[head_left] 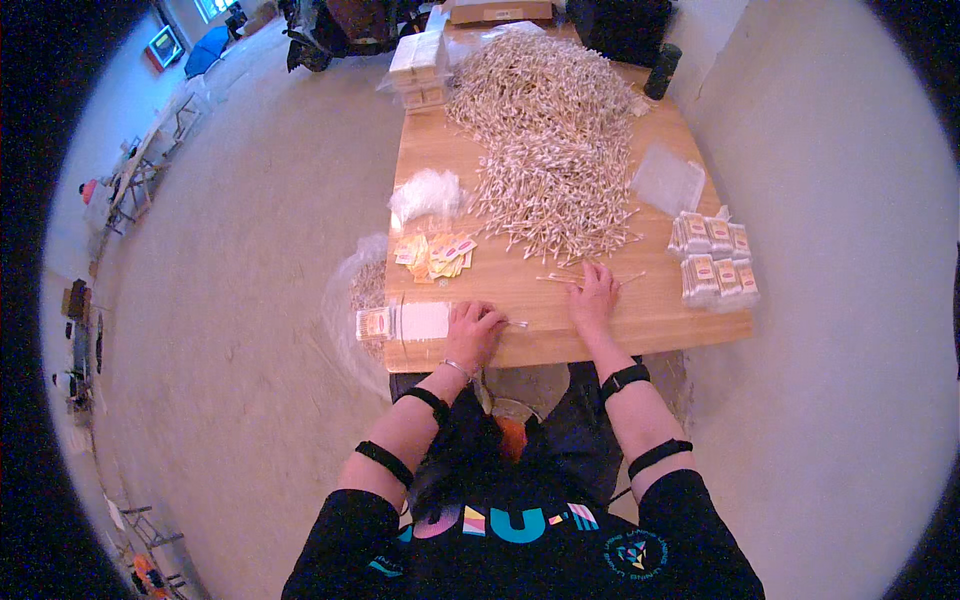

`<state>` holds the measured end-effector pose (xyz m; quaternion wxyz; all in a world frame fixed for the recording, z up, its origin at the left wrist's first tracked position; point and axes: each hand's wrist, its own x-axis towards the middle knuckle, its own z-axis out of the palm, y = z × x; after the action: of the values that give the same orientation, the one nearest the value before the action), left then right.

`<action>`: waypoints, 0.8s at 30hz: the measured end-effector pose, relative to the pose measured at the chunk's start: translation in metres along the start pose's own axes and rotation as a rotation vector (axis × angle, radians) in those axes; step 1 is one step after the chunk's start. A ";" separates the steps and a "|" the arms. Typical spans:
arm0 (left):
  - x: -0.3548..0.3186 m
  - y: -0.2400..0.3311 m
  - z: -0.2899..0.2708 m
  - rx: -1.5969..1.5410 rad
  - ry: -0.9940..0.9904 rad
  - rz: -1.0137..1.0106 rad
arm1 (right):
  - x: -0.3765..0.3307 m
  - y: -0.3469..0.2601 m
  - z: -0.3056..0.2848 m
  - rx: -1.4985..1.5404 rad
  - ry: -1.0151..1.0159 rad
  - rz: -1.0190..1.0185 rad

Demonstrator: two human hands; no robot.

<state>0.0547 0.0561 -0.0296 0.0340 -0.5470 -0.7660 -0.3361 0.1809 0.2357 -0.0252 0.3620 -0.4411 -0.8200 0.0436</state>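
Note:
Close to the table's front edge, my left hand (474, 333) is closed on cotton swabs (517, 323), whose tips stick out to its right. It rests against a flat white rectangular piece (426, 321). Left of that piece lies a filled swab pack (373, 323) with a small printed card. My right hand (594, 298) is farther forward, its bent fingers gathered over loose cotton swabs (553, 277) on the wood. Swab ends show on both sides of it; the fingertips are partly hidden. Beyond it spreads a large heap of cotton swabs (545, 125).
On the wooden table (540, 345), yellow printed cards (435, 257) and clear plastic bags (427, 195) lie left. Filled swab packs (714, 258) stand in rows right, near a plastic sheet (668, 180). White stacked packs (418, 68) and a dark cylinder (663, 72) stand at the back.

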 end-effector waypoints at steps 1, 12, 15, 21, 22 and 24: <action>0.002 0.002 -0.001 -0.004 -0.031 -0.002 | 0.002 0.007 0.003 0.074 -0.097 -0.017; 0.004 0.000 -0.002 0.135 -0.056 0.020 | -0.021 -0.051 0.017 0.336 -0.496 -0.227; 0.003 -0.001 -0.002 0.117 -0.064 0.029 | 0.018 -0.040 0.009 0.024 -0.274 -0.120; 0.003 0.000 0.003 0.036 -0.034 0.010 | 0.027 -0.024 0.017 -0.045 -0.509 -0.047; 0.002 -0.002 0.003 0.039 -0.032 0.009 | 0.014 -0.032 0.016 -0.042 -0.542 -0.080; 0.004 0.000 0.003 0.029 -0.023 0.010 | -0.004 -0.043 0.012 -0.033 -0.588 -0.153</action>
<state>0.0542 0.0611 -0.0306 0.0350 -0.5542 -0.7682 -0.3185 0.1449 0.2096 -0.0195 0.1042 -0.3522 -0.9212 0.1286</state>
